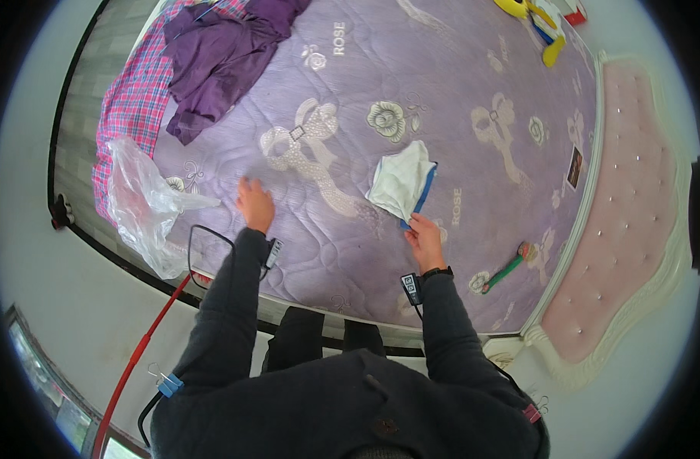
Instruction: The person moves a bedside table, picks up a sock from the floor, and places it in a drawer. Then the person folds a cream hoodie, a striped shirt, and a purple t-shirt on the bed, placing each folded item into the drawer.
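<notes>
A white cloth with a blue edge (400,178) lies spread on the lilac quilted mattress (327,252). At its lower corner, the fingers of my right hand (424,240) are closed on the blue edge. My left hand (256,205) is over the mattress to the left of the cloth, fingers apart and slightly curled, holding nothing. Nearest to it is a crumpled clear plastic bag (146,201), a short way to the left and not touching the hand.
Purple clothing (218,69) and pink plaid fabric (132,109) lie at the upper left. A green-handled object (503,274) is at the lower right, a small picture card (574,167) near the pink headboard (619,189), yellow items (550,51) farther up. A red pole (135,356) stands at lower left.
</notes>
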`<state>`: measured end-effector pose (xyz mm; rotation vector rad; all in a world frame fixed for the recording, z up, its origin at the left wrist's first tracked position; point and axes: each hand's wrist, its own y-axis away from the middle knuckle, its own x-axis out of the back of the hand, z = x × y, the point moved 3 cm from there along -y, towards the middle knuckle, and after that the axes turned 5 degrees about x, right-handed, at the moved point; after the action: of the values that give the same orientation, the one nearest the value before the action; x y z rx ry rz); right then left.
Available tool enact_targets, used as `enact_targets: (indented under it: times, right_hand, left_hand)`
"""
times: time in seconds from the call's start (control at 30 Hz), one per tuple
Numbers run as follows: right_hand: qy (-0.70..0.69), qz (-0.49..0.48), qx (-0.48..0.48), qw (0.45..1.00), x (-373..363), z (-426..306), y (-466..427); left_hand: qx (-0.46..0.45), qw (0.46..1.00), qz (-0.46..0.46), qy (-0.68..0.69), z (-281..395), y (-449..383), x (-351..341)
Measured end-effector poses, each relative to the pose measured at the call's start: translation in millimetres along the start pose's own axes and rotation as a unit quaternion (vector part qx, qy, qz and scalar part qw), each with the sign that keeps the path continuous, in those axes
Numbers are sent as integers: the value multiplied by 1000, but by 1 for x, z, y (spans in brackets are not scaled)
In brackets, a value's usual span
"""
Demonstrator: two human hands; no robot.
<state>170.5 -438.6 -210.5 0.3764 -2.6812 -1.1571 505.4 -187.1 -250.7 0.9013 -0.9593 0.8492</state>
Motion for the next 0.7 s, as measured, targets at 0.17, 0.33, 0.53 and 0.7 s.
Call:
enact_targets:
  times: [0.17, 0.33, 0.53, 0.7]
  right_hand:
    - [371, 20, 475, 797, -10, -30, 36]
    - [493, -171, 625, 580, -33, -32, 85]
    - [474, -252, 665, 519, -30, -9, 125]
    - [412, -293, 491, 709, -3, 34, 116]
  left_hand:
    - [-76, 901, -215, 368, 107, 96, -25]
    - [45, 832, -324, 448, 187, 132, -49]
    - [-131, 934, -283, 172, 207, 134, -60]
    - [-106, 946, -290, 97, 176, 123, -73]
